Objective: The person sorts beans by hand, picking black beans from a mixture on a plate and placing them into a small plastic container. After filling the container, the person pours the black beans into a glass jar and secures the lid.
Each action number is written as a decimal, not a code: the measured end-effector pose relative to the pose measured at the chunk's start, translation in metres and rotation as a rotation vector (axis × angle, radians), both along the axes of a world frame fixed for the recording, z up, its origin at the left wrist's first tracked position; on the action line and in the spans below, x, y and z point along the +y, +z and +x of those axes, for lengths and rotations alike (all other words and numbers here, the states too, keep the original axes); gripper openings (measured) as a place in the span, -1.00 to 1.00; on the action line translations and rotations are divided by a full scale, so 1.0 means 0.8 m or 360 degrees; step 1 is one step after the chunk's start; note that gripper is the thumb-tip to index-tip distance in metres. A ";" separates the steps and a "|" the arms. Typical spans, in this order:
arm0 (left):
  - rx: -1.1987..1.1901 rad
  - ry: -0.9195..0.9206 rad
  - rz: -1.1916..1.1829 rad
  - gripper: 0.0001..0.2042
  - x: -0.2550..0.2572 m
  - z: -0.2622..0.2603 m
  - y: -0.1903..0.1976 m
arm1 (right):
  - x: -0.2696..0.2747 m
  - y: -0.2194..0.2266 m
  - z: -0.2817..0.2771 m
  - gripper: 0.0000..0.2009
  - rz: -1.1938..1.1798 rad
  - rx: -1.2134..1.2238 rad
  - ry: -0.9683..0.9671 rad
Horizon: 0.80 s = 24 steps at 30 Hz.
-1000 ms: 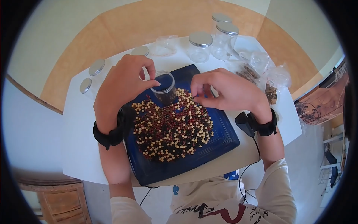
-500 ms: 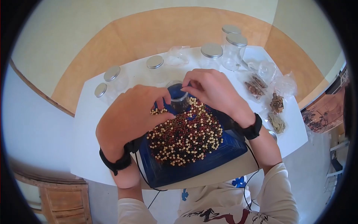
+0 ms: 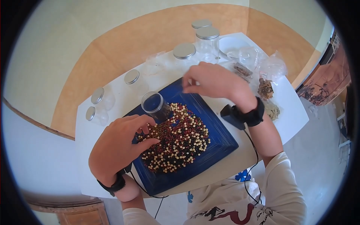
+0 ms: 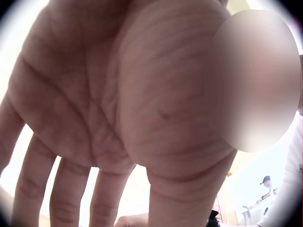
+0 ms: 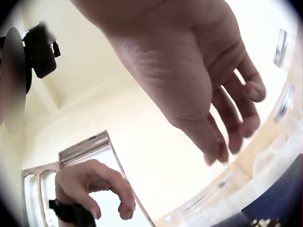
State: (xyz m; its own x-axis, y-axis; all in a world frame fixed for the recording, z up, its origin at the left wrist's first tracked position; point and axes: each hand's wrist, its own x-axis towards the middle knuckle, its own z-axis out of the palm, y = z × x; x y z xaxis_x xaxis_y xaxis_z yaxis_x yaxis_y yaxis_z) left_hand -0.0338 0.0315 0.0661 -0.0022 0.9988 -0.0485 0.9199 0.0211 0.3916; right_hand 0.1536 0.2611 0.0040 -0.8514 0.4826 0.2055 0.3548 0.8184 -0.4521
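A lidless clear jar [image 3: 153, 103] stands at the back of the blue tray [image 3: 213, 138], beside a spread of mixed black, red and cream peppercorns [image 3: 187, 142]. My left hand [image 3: 122, 144] hovers at the left side of the peppercorns, thumb and fingers apart; its fingers [image 4: 68, 189] hang extended in the left wrist view. Over the tray's back right edge is my right hand [image 3: 217, 82], fingers loosely bent with nothing visible between them. The right wrist view shows this right hand [image 5: 203, 85] in the air.
Silver-lidded jars stand behind and left of the tray, including one at back centre [image 3: 184, 51] and one at left [image 3: 97, 96]. Plastic bags of dried spices [image 3: 265, 89] lie at right. A white plate [image 3: 231, 43] is at the back; a cable [image 3: 253, 146] hangs over the front.
My right hand has left the jar's rim, moving away to the right, its fingers looser. My left hand has drawn back from the jar and lies lower. The head view has shifted.
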 end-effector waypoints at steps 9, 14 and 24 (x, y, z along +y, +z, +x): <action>-0.0009 -0.0081 -0.0075 -0.64 -0.006 0.014 0.002 | 0.024 -0.098 0.058 -0.70 0.0393 -0.0258 -0.0091; 0.0015 -0.0071 -0.0054 -0.58 -0.012 0.013 0.005 | 0.024 -0.155 0.039 -0.73 0.0700 0.0281 0.0172; -0.0011 -0.0099 -0.0045 -0.54 -0.014 0.014 0.004 | 0.031 -0.152 0.046 -0.82 0.0410 0.0383 0.0319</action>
